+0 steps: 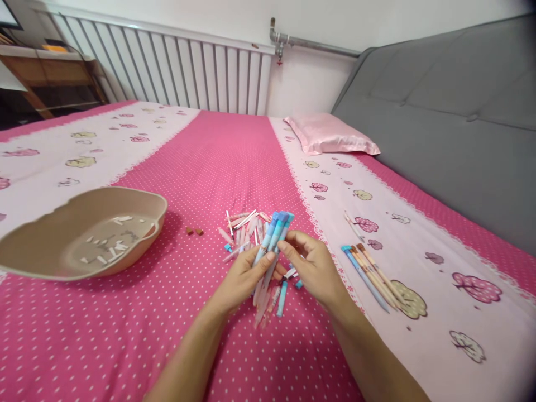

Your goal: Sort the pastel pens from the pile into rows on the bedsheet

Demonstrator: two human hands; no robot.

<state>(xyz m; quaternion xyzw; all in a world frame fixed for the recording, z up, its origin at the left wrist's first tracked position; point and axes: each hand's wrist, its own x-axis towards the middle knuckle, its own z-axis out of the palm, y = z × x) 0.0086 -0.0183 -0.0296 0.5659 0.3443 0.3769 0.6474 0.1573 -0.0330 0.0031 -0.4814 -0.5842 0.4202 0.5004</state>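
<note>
A small bundle of blue-capped pens point(277, 229) stands tilted between my hands, caps upward. My left hand point(243, 279) wraps round the bundle with its thumb across the front. From the right, my right hand point(314, 268) pinches the same pens with thumb and forefinger; some of its fingertips are hidden. Beneath and behind my hands lies a loose pile of pink and white pen parts point(243, 229). A loose blue cap point(282, 298) rests just below the bundle. Off to the right, several pens with blue and brown caps point(372, 276) lie side by side.
A beige basin point(154, 204) with small white pieces inside stands at the left. Two little brown pieces point(195, 230) lie beside it. The pink bedspread point(226, 151) runs back to a radiator point(180, 67); a pink pillow point(330, 134) sits by the grey headboard point(452, 111).
</note>
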